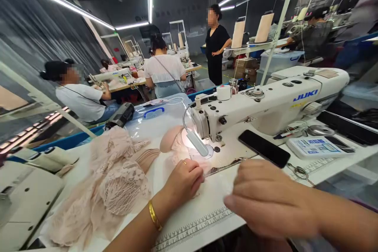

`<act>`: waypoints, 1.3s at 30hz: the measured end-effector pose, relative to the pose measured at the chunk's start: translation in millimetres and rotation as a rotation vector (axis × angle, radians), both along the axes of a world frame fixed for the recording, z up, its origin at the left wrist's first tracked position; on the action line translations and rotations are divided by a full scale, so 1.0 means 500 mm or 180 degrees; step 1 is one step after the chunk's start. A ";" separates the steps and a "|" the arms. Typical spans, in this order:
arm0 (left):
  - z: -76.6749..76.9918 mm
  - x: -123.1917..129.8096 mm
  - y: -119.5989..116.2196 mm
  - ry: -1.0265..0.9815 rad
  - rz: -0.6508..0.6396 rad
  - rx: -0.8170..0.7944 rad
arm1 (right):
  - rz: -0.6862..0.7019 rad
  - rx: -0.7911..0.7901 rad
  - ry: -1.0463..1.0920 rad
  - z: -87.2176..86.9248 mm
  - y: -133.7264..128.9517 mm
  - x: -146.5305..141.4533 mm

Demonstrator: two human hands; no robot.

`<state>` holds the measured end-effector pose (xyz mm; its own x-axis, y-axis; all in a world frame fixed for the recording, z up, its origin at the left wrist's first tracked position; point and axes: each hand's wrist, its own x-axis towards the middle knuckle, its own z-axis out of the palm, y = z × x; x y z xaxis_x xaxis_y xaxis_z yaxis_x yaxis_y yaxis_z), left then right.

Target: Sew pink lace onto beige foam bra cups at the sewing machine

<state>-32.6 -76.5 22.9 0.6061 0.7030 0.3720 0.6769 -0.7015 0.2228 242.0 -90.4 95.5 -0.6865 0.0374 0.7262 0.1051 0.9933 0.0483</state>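
Under the lit lamp point(197, 143) of the sewing machine point(236, 106) lies a beige-pink bra point(169, 138) with a smooth cup and sheer lace. My left hand point(184, 179), wearing a ring and a gold bangle, is closed on its near edge, in front of the needle area; the fingertips are partly hidden. My right hand point(265, 197) is raised above the table's front edge, to the right of the left hand. Its fingers are curled and slightly blurred, and what they may hold is hidden. A heap of beige lace pieces point(124, 185) lies to the left.
A black phone point(264, 147), a white-and-blue box point(315, 147) and small scissors point(299, 171) lie right of the needle area. A ruler strip point(195, 226) runs along the front edge. Behind stands a clear lidded bin point(159, 120). Other people sit or stand farther back.
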 end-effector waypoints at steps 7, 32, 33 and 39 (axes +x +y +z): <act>-0.008 -0.002 0.008 0.0020 -0.0042 0.0110 | -0.0570 -0.0001 -0.0940 -0.150 0.159 -0.069; 0.000 0.017 0.009 0.0023 -0.0060 0.0262 | -0.0622 -0.0564 -0.1173 -0.195 0.171 -0.049; -0.001 0.017 0.009 0.0012 -0.0058 0.0238 | -0.0615 -0.0569 -0.1178 -0.195 0.171 -0.049; -0.005 0.019 0.009 0.0007 0.0025 0.0045 | -0.0632 -0.0657 -0.1257 -0.188 0.171 -0.048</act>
<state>-23.0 -72.1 20.3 0.6016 0.7024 0.3805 0.6829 -0.6993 0.2112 218.0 -5.0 1.5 -0.8731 0.3113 0.3753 0.3068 0.9489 -0.0733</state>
